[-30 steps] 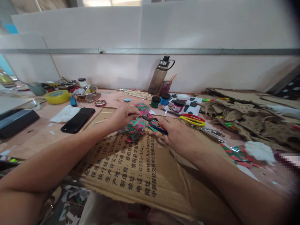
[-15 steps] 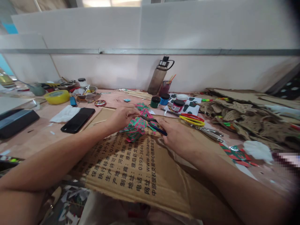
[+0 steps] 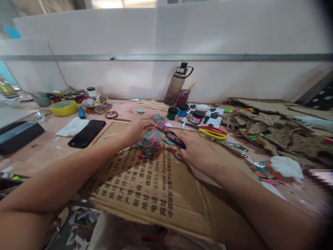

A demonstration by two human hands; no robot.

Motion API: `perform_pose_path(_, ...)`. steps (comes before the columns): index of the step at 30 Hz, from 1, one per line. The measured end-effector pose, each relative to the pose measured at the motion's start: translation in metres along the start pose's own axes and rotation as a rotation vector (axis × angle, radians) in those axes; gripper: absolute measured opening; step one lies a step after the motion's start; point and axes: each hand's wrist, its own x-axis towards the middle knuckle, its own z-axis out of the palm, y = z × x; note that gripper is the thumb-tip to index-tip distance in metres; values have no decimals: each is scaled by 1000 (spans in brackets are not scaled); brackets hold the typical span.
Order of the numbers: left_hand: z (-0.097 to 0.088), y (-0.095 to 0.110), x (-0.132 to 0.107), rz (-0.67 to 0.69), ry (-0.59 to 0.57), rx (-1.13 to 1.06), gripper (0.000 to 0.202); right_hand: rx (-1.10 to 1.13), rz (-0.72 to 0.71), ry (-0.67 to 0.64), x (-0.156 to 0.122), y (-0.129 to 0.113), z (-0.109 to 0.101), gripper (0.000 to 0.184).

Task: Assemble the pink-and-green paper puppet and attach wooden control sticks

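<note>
My right hand is wrapped round pliers with dark jaws and blue handles. The jaws point left, over a green and pink patterned craft piece dotted with shiny bits. From the left, my left hand rests at this piece with thumb and fingers pinched together close to the plier tips. Whatever is between those fingers is too small to make out. Under both hands lies a printed cardboard sheet.
Paint jars, a bottle and thin sticks stand or lie behind. To the right are scissors, metal pliers and brown cut-out pieces. A phone and yellow tape lie left.
My left hand and the pliers in my right hand have shifted only very slightly at the patterned piece. The things around them stay where they were.
</note>
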Motion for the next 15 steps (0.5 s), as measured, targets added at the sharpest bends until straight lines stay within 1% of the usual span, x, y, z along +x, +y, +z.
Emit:
perform_pose_path(3, 2, -3, 2, -41, -31, -15, 23, -10, 50, -39, 0, 2, -1, 34)
perform_pose_path(5, 2, -4, 3, -60, -40, -23, 23, -34, 56, -40, -1, 3, -2, 39)
perform_pose_path(10, 2, -5, 2, -85, -57, -83, 22, -36, 24, 18, -4, 3, -1, 56)
perform_pose_path(12, 3, -6, 2, -89, -60, -97, 21, -43, 13, 19, -4, 3, -1, 56)
perform_pose_path(15, 4, -7, 2, -101, -63, -111, 21, -41, 20, -2, -4, 3, -1, 50)
